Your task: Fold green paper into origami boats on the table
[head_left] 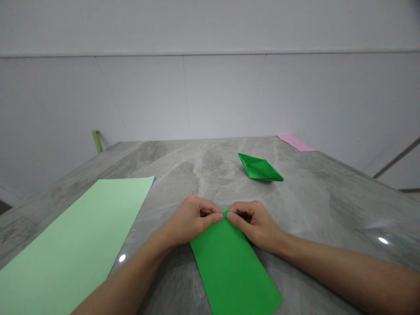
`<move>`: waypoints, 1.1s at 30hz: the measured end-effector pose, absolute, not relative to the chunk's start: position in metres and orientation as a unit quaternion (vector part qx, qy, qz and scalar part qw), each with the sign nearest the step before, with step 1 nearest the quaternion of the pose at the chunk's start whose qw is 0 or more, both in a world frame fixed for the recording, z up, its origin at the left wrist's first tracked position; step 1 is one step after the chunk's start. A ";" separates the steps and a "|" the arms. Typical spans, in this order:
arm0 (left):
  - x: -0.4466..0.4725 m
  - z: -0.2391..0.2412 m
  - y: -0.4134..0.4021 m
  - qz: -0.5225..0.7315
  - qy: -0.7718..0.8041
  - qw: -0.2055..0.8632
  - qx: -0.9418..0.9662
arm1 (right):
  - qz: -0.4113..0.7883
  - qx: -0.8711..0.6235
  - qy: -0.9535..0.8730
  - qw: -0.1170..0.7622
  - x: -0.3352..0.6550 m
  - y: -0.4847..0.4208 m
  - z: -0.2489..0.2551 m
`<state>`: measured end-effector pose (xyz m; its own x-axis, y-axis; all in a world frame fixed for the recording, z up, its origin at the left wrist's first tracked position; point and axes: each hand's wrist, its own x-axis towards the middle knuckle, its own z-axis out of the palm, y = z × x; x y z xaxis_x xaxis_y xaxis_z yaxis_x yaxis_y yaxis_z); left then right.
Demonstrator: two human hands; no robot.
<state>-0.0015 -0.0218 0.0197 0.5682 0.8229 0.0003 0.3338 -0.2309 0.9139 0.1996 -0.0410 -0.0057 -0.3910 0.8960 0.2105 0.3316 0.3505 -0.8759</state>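
Observation:
A strip-like sheet of bright green paper (231,267) slants across the table in front of me, its near end cut off by the bottom of the view. My left hand (197,218) pinches the far edge of this sheet between thumb and fingers. Close beside it, my right hand (254,222) pinches the same edge, the two thumbs almost touching. The fingertips behind the edge are partly hidden. Beyond my right hand lies a folded green paper boat (260,168), tilted on its side.
Large pale green sheets (78,232) lie at the left, with a blue edge peeking out beneath. A pink paper (297,143) rests at the table's far right corner. The grey marbled table (203,175) ends at a white wall (216,96).

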 end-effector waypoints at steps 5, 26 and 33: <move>0.000 0.022 -0.021 0.261 0.402 0.491 0.727 | 0.384 -0.420 -0.733 0.372 0.201 -0.041 -0.007; -0.003 0.016 -0.009 0.472 0.461 0.488 0.571 | 0.461 -0.480 -0.516 0.539 0.204 -0.028 -0.008; -0.002 0.017 -0.010 0.483 0.451 0.485 0.573 | 0.470 -0.473 -0.512 0.542 0.202 -0.026 -0.007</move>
